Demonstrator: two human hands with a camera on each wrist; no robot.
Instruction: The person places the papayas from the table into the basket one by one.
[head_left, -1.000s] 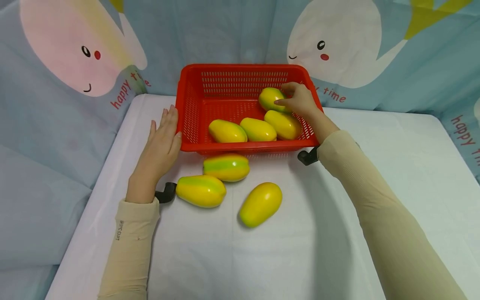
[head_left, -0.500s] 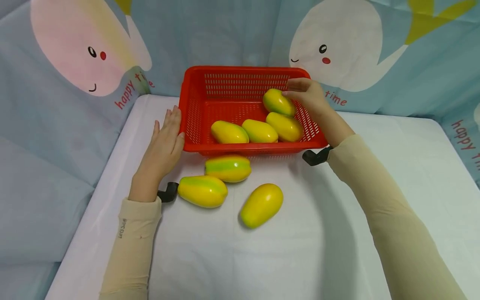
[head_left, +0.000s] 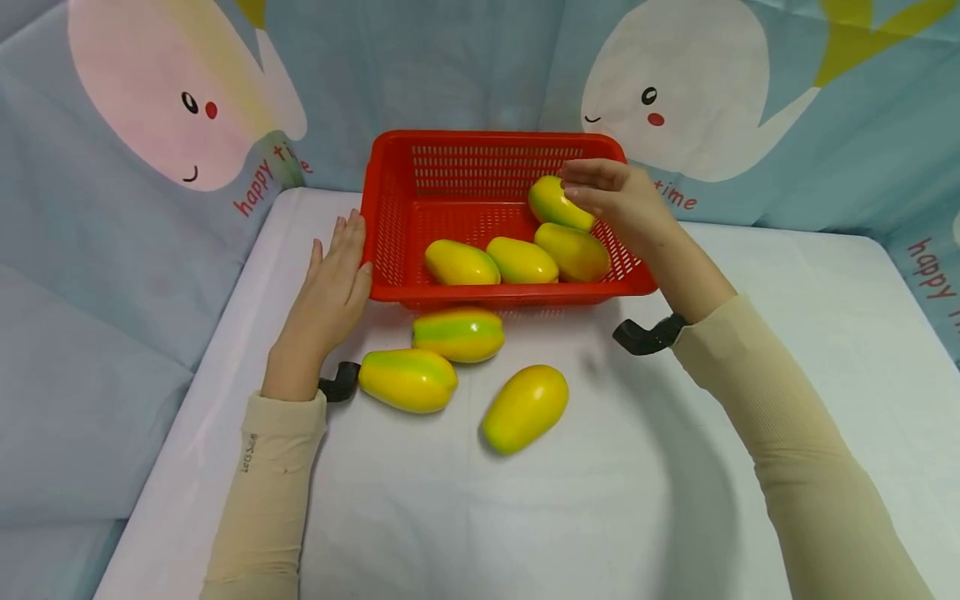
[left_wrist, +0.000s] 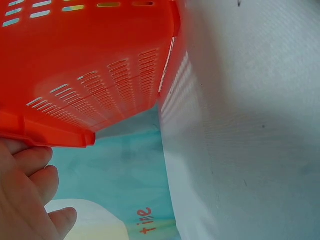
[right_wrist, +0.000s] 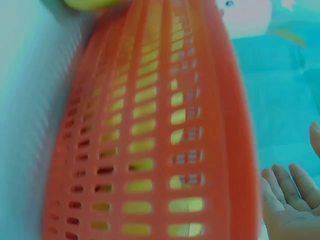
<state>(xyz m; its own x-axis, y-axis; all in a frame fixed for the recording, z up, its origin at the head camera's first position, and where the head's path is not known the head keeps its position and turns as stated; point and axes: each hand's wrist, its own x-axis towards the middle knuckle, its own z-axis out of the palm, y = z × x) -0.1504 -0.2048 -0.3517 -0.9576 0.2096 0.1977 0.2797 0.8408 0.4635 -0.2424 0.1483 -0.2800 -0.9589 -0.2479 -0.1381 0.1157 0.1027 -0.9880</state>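
A red slotted plastic basket (head_left: 517, 294) stands at the back of the table with several yellow-green papayas in it. Three lie along its front side, and one papaya (head_left: 551, 200) sits behind them at the right. My left hand (head_left: 322, 287) rests with straight fingers against the basket's left side; in the left wrist view its fingertips (left_wrist: 45, 180) are right at the rim. Over the right end of the basket hovers my right hand (head_left: 626, 200), holding nothing and partly covering the back papaya. In the right wrist view that hand (right_wrist: 295, 210) shows spread fingers beyond the basket wall.
In front of the basket, one papaya (head_left: 459, 335) lies close under the rim. Another papaya (head_left: 408, 381) touches it at the left, and a third papaya (head_left: 527, 408) lies apart on the white tablecloth (head_left: 465, 517). A whale-print curtain (head_left: 465, 67) hangs behind the basket.
My right hand has let go of the back papaya in the basket and lifted away toward the right and nearer to me. My left hand stays at the basket's side.
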